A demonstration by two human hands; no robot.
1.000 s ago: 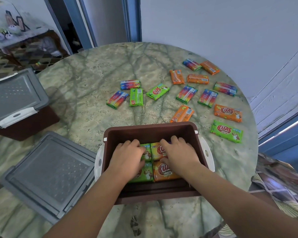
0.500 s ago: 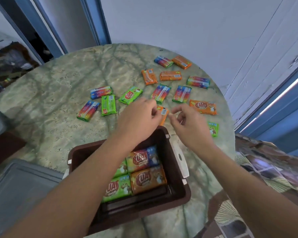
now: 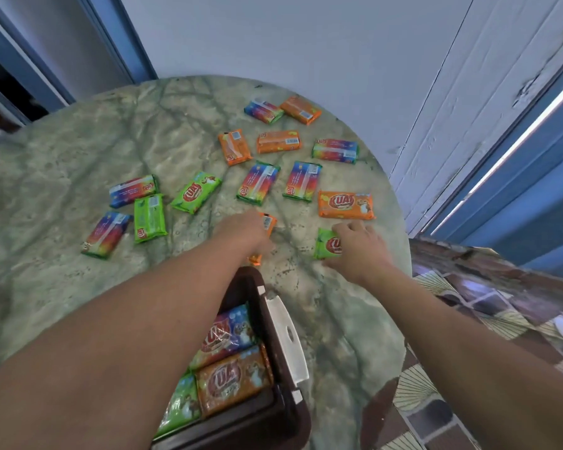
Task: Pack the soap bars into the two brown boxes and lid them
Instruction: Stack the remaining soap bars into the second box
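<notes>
Both hands have left the brown box [image 3: 275,323], where a second ago they were pressing bars flat, and are now out on the surface [image 3: 62,177] over loose stock. The left hand [image 3: 241,230] covers an orange bar [image 3: 267,222] just beyond the box; its fingers are hidden, so whether they pinch it cannot be told. The right hand [image 3: 359,251] has its fingers curled over a green bar [image 3: 327,245], apparently taking hold.

Judgement: the packed layer is settled and the next pair is being collected. Packing is well short of done, with many bars loose, and no lid is on the box.

Legible writing: "KUAT" in red on the orange bar [image 3: 346,205] near the surface's right edge, on a green bar [image 3: 196,192], and on bars in the box. Smaller print is unreadable.
</notes>
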